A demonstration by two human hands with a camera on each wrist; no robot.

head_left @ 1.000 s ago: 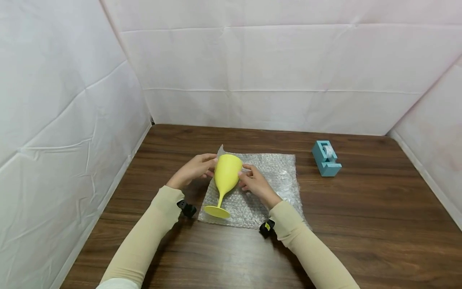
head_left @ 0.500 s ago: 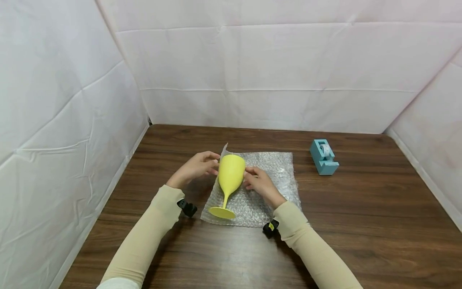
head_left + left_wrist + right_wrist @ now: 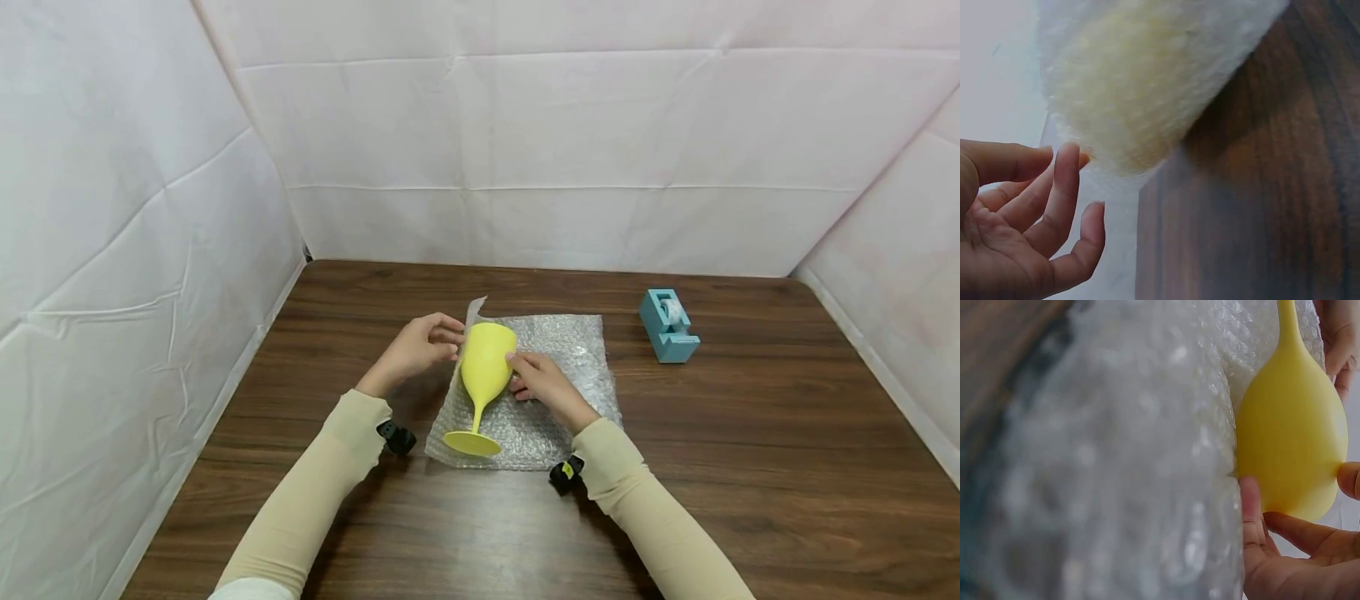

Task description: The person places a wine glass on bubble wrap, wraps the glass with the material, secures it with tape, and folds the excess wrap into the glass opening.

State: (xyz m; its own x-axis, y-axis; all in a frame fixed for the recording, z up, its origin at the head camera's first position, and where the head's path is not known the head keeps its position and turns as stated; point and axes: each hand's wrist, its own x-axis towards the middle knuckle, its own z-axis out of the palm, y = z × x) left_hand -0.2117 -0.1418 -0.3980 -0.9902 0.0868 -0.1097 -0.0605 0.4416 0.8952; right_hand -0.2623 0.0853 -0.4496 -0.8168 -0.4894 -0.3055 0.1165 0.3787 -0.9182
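Head: yellow goblet (image 3: 486,362) tipped on its side over the left part of the bubble wrap (image 3: 566,417), foot toward me. Risk, I'd say: goblet rolls if my right hand (image 3: 546,387) slackens. Left wrist: wrap edge could flop back, since my left hand (image 3: 1013,240) is loosely spread, a fingertip at the wrap, no firm pinch visible. Right wrist: thumb and fingers part-spread, gripping the goblet's cup end.

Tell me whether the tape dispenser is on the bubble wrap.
No: the tape dispenser rests on the wooden table, apart from the bubble wrap in the head view.
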